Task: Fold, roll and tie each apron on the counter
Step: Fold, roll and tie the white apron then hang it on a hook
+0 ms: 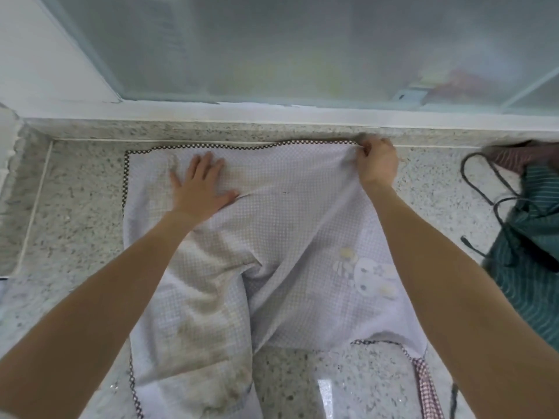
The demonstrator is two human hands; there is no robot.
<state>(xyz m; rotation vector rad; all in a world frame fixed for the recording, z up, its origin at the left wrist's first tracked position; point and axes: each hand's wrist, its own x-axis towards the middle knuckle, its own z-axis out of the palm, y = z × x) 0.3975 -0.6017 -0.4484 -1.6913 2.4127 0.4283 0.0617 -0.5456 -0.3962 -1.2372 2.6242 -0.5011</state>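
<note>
The pale checked apron (pixel 290 225) lies spread on the speckled tabletop (pixel 75 207); the left hand (pixel 201 189) presses it flat, fingers straight and splayed. The right hand (pixel 378 164) pinches its far trimmed edge between curled fingers; a green striped apron (pixel 538 237) lies well right of them.

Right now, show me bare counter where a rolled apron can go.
Bare speckled stone counter lies left of the white checked apron; a narrower strip runs between it and the green striped apron, crossed by black ties. The middle is covered, with both hands on the cloth.
</note>
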